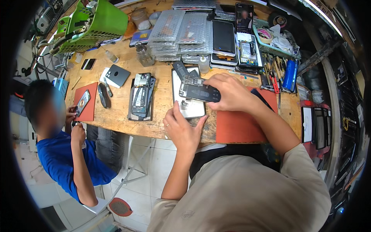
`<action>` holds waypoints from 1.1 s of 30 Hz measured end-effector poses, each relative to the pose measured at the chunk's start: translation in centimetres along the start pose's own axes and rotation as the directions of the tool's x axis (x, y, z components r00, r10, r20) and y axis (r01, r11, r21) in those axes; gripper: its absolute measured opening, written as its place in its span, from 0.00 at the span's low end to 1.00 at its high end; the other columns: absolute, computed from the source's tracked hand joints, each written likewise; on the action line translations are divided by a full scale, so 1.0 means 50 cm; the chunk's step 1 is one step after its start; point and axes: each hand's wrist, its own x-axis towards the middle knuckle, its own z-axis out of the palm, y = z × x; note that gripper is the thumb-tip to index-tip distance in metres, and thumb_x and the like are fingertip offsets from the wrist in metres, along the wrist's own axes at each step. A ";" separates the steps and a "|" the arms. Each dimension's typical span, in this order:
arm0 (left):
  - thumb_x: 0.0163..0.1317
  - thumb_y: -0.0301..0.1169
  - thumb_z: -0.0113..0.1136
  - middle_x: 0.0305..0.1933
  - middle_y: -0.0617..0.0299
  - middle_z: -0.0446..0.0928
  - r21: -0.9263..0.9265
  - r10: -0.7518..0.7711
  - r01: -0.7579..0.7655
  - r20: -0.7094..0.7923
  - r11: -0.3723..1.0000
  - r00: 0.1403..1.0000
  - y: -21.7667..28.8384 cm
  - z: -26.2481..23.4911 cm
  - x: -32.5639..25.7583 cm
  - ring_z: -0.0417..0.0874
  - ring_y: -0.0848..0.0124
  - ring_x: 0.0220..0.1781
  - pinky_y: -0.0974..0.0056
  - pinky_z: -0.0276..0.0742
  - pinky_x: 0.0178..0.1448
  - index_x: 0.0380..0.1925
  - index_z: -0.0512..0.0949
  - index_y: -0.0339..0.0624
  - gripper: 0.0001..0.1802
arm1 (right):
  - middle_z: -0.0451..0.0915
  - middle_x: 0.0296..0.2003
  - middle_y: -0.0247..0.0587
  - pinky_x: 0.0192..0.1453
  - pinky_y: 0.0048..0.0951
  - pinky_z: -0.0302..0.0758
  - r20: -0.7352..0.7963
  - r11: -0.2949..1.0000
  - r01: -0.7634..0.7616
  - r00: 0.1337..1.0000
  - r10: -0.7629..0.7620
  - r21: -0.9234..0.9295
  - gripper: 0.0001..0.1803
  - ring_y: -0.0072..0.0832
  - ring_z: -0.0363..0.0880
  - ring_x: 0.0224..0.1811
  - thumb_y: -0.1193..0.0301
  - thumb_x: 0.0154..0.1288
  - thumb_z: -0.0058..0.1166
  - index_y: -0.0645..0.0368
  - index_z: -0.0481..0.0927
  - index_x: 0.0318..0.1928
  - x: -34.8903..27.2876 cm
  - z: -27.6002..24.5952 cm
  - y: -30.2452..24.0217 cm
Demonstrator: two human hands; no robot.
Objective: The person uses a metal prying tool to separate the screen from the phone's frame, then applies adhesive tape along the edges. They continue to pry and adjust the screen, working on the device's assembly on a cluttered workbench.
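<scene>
My right hand (228, 92) grips an opened phone (198, 91) by its right end, with a black battery and a bit of circuit board showing. The phone is over a shallow white tray with a dark rim (195, 111). Small metal parts (185, 103) lie in that tray, and a dark flat part (180, 69) rests at its far end. My left hand (183, 129) is at the tray's near edge, thumb and forefinger spread apart, with nothing seen between them. Under my right forearm lies a red-brown mat (239, 121).
Left of the tray is another opened phone (141, 94). Bubble-wrapped packs (168, 29) are stacked behind, beside a tool rack (274, 73) and a propped-up phone (244, 17). At the left, a co-worker in a blue shirt (63, 156) handles a phone (82, 102) on another mat.
</scene>
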 end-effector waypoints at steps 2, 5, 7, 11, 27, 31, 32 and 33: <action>0.55 0.32 0.86 0.62 0.39 0.71 -0.049 -0.005 0.006 0.017 0.999 1.000 0.011 0.018 0.003 0.75 0.42 0.63 0.42 0.74 0.68 0.78 0.66 0.32 0.53 | 0.86 0.48 0.55 0.60 0.48 0.85 -0.057 0.999 0.029 0.998 -0.032 -0.045 0.32 0.54 0.86 0.56 0.58 0.51 0.80 0.63 0.87 0.54 0.024 0.020 -0.009; 0.54 0.30 0.86 0.61 0.39 0.71 -0.107 0.037 -0.032 0.043 0.994 0.998 0.027 0.022 0.001 0.75 0.41 0.61 0.43 0.75 0.66 0.77 0.66 0.31 0.53 | 0.85 0.45 0.56 0.59 0.50 0.85 -0.111 0.987 0.068 0.990 -0.085 -0.148 0.29 0.54 0.86 0.54 0.58 0.51 0.80 0.63 0.87 0.50 0.071 0.048 -0.015; 0.57 0.32 0.85 0.61 0.40 0.73 -0.163 0.064 -0.055 0.050 0.985 0.997 0.026 0.020 -0.005 0.77 0.44 0.59 0.46 0.77 0.64 0.77 0.67 0.32 0.50 | 0.85 0.46 0.57 0.60 0.52 0.85 -0.080 0.977 0.045 0.995 -0.063 -0.210 0.28 0.54 0.85 0.55 0.59 0.52 0.80 0.63 0.87 0.48 0.078 0.061 -0.019; 0.68 0.32 0.77 0.57 0.43 0.79 -0.237 0.053 -0.073 -0.090 0.969 0.995 -0.026 -0.031 0.029 0.81 0.46 0.58 0.48 0.78 0.64 0.68 0.76 0.30 0.32 | 0.82 0.57 0.59 0.66 0.53 0.81 -0.050 0.972 0.037 0.997 -0.050 -0.233 0.27 0.53 0.81 0.63 0.61 0.56 0.79 0.64 0.87 0.51 0.077 0.063 -0.030; 0.72 0.31 0.65 0.46 0.43 0.91 0.219 0.389 -0.411 0.138 0.885 0.911 -0.174 0.064 0.935 0.93 0.49 0.52 0.48 0.87 0.56 0.47 0.90 0.40 0.11 | 0.86 0.46 0.42 0.47 0.41 0.81 -0.378 0.993 -0.101 0.923 0.072 -0.057 0.14 0.42 0.86 0.45 0.78 0.55 0.70 0.59 0.88 0.45 -0.341 0.072 -0.130; 0.73 0.34 0.63 0.48 0.43 0.91 0.100 0.394 -0.435 0.282 0.895 0.875 -0.203 0.150 1.059 0.91 0.45 0.55 0.44 0.87 0.60 0.49 0.91 0.45 0.12 | 0.87 0.44 0.39 0.43 0.40 0.79 -0.415 0.985 -0.129 0.907 0.070 -0.116 0.12 0.39 0.86 0.41 0.77 0.51 0.68 0.57 0.89 0.40 -0.350 0.098 -0.115; 0.73 0.35 0.63 0.49 0.44 0.91 0.224 0.434 -0.510 0.313 0.830 0.845 -0.216 0.159 1.079 0.91 0.45 0.55 0.44 0.87 0.60 0.51 0.91 0.49 0.13 | 0.88 0.46 0.40 0.46 0.37 0.81 -0.406 0.983 -0.109 0.913 0.040 -0.147 0.11 0.37 0.87 0.43 0.71 0.56 0.69 0.58 0.89 0.41 -0.354 0.097 -0.112; 0.74 0.35 0.62 0.51 0.46 0.91 0.372 0.374 -0.504 0.369 0.780 0.851 -0.226 0.176 1.087 0.91 0.45 0.56 0.44 0.86 0.61 0.54 0.91 0.53 0.14 | 0.88 0.46 0.40 0.46 0.37 0.81 -0.398 0.981 -0.105 0.917 0.033 -0.161 0.11 0.36 0.87 0.43 0.71 0.56 0.70 0.58 0.88 0.41 -0.357 0.098 -0.109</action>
